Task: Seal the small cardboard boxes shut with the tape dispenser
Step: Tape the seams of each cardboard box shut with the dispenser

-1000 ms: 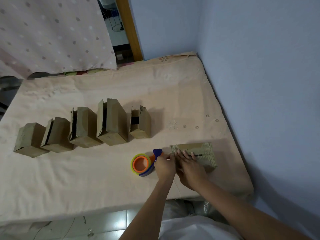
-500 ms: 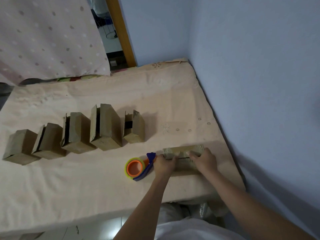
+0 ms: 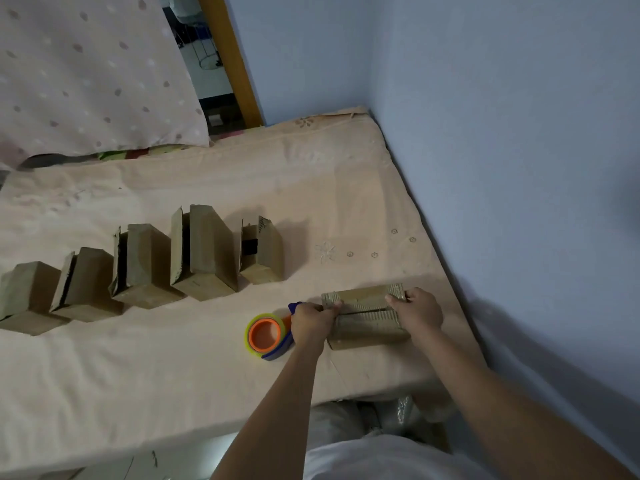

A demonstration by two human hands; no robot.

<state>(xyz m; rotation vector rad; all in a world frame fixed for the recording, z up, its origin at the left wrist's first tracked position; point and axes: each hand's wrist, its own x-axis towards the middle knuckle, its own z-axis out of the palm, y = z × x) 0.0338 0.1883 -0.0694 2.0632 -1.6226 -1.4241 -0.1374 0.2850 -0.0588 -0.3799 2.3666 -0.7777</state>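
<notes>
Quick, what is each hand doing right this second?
Left hand: fingers curled over the left end of the cardboard box, gripping it.
Right hand: fingers curled over the box's right end, gripping it.

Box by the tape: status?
Left hand grips tape dispenser at box end. Right hand holds other end. Flap seam visible. Nothing blocking.

My left hand (image 3: 311, 323) and right hand (image 3: 417, 311) grip the two ends of a small cardboard box (image 3: 367, 318) on the bed (image 3: 173, 375), its flaps meeting along a seam. The tape dispenser (image 3: 268, 334) lies just beside my left hand. Five more boxes (image 3: 204, 254) stand in a row behind.
</notes>
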